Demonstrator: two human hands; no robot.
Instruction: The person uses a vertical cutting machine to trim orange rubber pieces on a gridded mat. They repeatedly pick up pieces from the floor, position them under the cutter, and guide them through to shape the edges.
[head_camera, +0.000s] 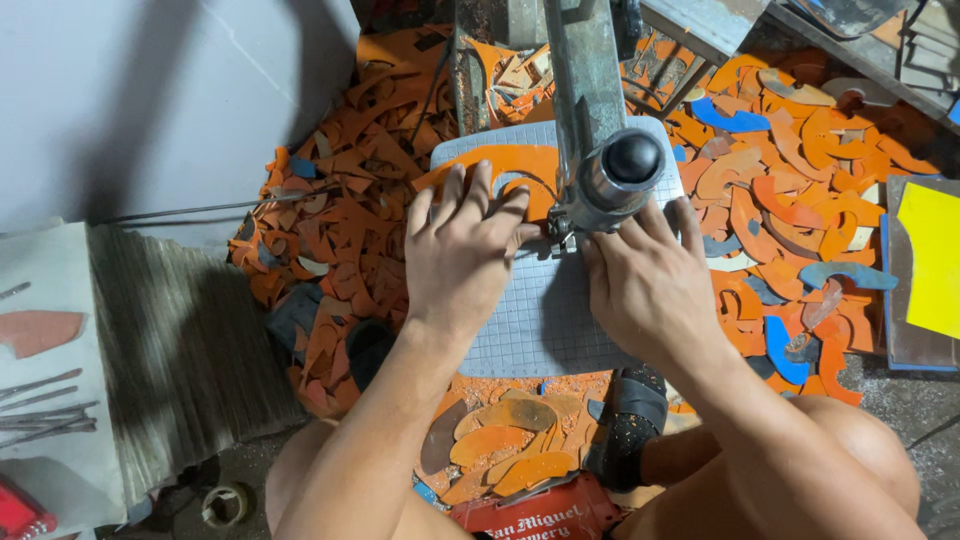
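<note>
My left hand (462, 250) lies flat with fingers spread on an orange rubber sheet (505, 163) that rests on a grey gridded work plate (540, 310). My right hand (645, 280) presses down on the plate just right of the machine's cutting point, fingers apart. A grey metal machine arm (585, 70) with a round black knob (634, 158) hangs over the plate between my two hands. Whatever lies under my palms is hidden.
Heaps of orange, blue and grey rubber offcuts (790, 200) cover the floor around the plate. A yellow sheet (935, 260) lies at the right edge. A red crate (540, 518) sits between my knees. Thin metal rods (45, 410) lie on white board at left.
</note>
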